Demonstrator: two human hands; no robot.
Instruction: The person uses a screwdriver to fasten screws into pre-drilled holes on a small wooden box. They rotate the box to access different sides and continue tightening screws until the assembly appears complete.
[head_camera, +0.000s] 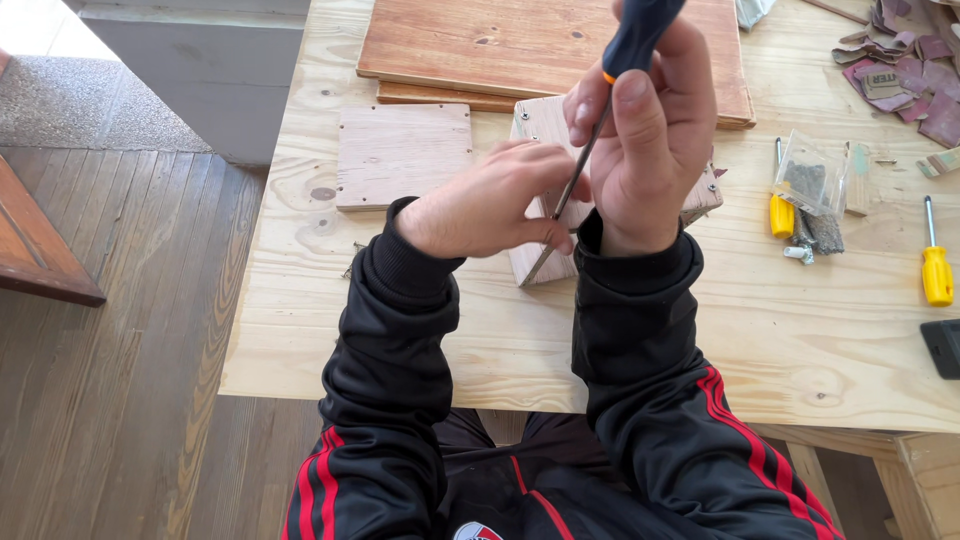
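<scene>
Both of our hands meet over a small pale wooden block (545, 262) near the middle of the desk (420, 330). Our right hand (650, 130) is closed around a screwdriver (600, 110) with a dark blue handle and an orange collar; the handle rises past the top edge of the view, and the steel shaft slants down and to the left, its tip meeting the block's near left corner. Our left hand (490, 205) lies flat across the block, its fingertips pinched around the lower part of the shaft. The block sits tilted, with a screw head showing at its far left corner, and most of it is hidden under our hands.

Just left of the block lies a square wooden panel (403, 155), flat and apart from it. Beyond both sits a larger reddish-brown board (500, 45) stacked on another board. To the right, well apart from our hands, a clear plastic bag of dark screws (812, 190) rests beside a short yellow-handled screwdriver (781, 205), and a second yellow-handled screwdriver (936, 265) lies farther right. Scraps of purplish material (905, 70) are piled at the far right corner.
</scene>
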